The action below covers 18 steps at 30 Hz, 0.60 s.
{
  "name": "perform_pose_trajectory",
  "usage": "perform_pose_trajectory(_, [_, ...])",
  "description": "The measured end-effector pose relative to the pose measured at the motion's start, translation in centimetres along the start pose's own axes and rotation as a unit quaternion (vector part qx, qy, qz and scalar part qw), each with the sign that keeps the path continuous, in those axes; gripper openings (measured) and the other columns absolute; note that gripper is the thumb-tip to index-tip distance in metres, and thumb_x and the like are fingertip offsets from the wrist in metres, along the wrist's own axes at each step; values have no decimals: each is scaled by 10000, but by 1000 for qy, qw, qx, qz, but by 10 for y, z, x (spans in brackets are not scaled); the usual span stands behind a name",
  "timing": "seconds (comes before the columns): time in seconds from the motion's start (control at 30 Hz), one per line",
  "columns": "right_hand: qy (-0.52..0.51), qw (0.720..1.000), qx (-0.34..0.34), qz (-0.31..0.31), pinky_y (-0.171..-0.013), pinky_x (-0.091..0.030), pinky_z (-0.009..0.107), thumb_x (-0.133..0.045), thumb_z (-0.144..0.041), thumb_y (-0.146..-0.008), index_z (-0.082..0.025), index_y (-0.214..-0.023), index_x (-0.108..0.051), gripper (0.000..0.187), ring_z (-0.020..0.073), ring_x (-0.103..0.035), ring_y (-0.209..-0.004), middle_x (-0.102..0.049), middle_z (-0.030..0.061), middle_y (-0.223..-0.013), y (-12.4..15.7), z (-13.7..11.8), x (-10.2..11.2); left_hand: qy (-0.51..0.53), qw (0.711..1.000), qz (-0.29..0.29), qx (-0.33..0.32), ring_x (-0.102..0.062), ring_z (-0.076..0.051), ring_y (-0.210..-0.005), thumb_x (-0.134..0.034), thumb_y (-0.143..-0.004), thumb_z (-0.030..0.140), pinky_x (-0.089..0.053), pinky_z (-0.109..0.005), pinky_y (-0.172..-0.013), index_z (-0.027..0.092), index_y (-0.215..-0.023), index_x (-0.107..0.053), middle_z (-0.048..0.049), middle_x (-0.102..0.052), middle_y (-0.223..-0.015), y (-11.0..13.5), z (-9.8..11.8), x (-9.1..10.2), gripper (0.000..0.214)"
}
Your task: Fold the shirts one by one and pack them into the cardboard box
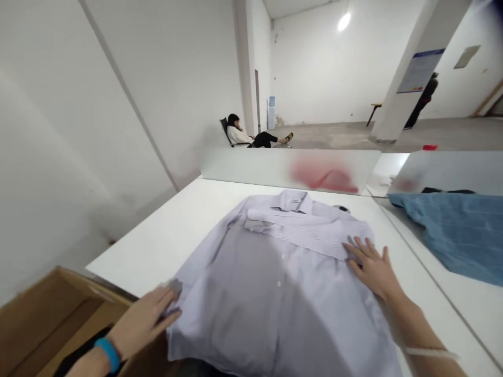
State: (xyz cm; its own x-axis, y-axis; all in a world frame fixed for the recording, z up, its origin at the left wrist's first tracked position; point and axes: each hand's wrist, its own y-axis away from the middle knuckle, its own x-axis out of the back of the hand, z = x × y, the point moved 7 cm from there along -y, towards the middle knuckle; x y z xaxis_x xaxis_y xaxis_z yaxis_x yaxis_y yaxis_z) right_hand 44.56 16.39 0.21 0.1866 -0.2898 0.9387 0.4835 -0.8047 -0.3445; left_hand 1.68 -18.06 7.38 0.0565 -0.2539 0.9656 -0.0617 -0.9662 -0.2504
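Shirt (243, 277), pale lilac and button-fronted, lies front up on the white table (173, 220), collar (295, 201) pointing away from the person. From where I stand, one sleeve (306, 230) is folded across the chest, its cuff (255, 224) towards the person's left; the other sleeve (210, 246) runs down the left side.

Right hand (371, 267): fingers spread and open, resting on the shirt beside the fold of the crossed sleeve, gripping nothing that I can see. Left hand (147, 314): at the shirt's left edge, fingers and thumb about the fabric; I cannot tell whether they are closed on it or only touching.

Handling assessment: the cloth appears light, thin and soft, likely to crease or shift if pulled from one point. Collar and cuffs look firmer and ought to give a surer hold. Nothing suggests fragility, though the small buttons (279, 284) could catch. The smooth table may let the fabric slide, so a flat palm near the shoulder is judged a sound anchor. Recommended holds: the shoulders, or both side edges near the hem, lightly pinched. A cardboard box (31, 309) stands at the table's left.
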Motion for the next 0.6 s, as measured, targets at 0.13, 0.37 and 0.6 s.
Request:
perform_pose_trajectory(0.13, [-29,998,49,15,-1070,-114,661,-387,-281,-884,-265,-1253,-586,420,351,-330,-1338,-464,75,-1399,-7,-54,25,8,999,5,-41,-602,-203,-1070,-575,-829,418,-494,-289,-928,269,-1272,-520,-38,-627,-1216,39,-6,-13,471])
perform_pose_trajectory(0.37, [-190,922,307,-137,-1130,-110,538,-370,-287,-933,-244,-1391,-423,463,231,-312,-1366,-392,56,-1455,-51,-244,43,57,989,47,-125,-645,-162,-950,-460,-903,270,-539,-242,-834,333,-1228,-585,8,-675,-1144,37,-28,-25,354])
perform_pose_trajectory(0.6, [-161,953,205,-157,-1099,-51,603,-401,-435,-933,-151,-1436,-335,582,302,-196,-1401,-283,135,-1500,-113,-271,-23,205,978,35,-5,-671,-180,-883,-475,-884,351,-558,-246,-780,303,-1010,-703,2,-724,-996,29,-63,-4,265])
